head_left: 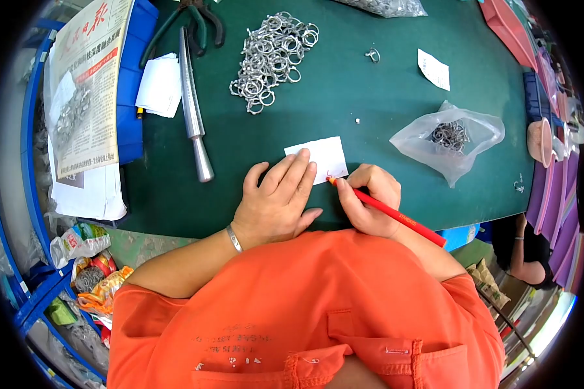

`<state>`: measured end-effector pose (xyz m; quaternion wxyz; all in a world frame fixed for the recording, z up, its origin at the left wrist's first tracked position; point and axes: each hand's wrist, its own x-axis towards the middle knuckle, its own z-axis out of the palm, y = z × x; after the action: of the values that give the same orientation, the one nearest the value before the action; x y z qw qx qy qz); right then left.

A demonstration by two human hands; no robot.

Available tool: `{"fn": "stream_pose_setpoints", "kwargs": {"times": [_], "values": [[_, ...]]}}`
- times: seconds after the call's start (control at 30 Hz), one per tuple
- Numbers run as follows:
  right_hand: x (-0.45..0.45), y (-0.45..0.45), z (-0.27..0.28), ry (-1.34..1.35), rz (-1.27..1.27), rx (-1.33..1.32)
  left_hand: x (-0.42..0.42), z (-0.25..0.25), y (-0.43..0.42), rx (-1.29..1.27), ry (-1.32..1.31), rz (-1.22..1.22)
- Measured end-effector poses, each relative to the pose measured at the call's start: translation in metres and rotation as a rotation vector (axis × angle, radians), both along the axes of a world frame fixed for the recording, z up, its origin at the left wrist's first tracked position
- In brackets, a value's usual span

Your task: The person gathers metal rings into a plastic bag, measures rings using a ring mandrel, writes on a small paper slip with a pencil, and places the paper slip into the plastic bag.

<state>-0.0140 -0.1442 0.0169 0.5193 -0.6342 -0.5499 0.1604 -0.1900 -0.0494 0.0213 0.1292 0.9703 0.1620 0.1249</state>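
My left hand (278, 191) lies flat, fingers stretched out, with its fingertips on a small white paper slip (328, 157). My right hand (373, 198) is closed around a red marker (402, 219), whose tip touches the slip's lower right part. A few red marks show on the paper by the tip. Above the hands lies a heap of silver-coloured metal rings (274, 58). To the right, an open clear plastic bag (428, 136) holds darker rings (451, 135). A single ring (372, 54) lies apart near the top.
Left of the rings lie a tapered metal rod (191, 97), green-handled pliers (200, 29) and folded white paper (159, 85). A newspaper (91, 71) covers a blue bin (133, 123). Another slip (433, 69) lies at right; a person's arm (524, 256) shows beyond the table.
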Motion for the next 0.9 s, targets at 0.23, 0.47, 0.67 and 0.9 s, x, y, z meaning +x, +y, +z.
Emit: {"fn": "stream_pose_setpoints", "kwargs": {"times": [0.23, 0.47, 0.67, 0.9], "values": [[-0.004, 0.0, 0.0, -0.01, -0.092, -0.008, -0.001, -0.001, 0.0, -0.005, -0.001, -0.004], [-0.001, -0.001, 0.0, -0.008, -0.091, -0.006, 0.0, 0.0, 0.0, -0.022, -0.001, -0.004], [0.001, -0.007, 0.003, 0.093, -0.117, -0.04, 0.001, 0.004, 0.002, -0.104, -0.016, -0.004], [0.005, -0.012, 0.013, 0.384, 0.041, 0.001, 0.035, 0.033, 0.037, -0.183, -0.383, -0.009]]}}
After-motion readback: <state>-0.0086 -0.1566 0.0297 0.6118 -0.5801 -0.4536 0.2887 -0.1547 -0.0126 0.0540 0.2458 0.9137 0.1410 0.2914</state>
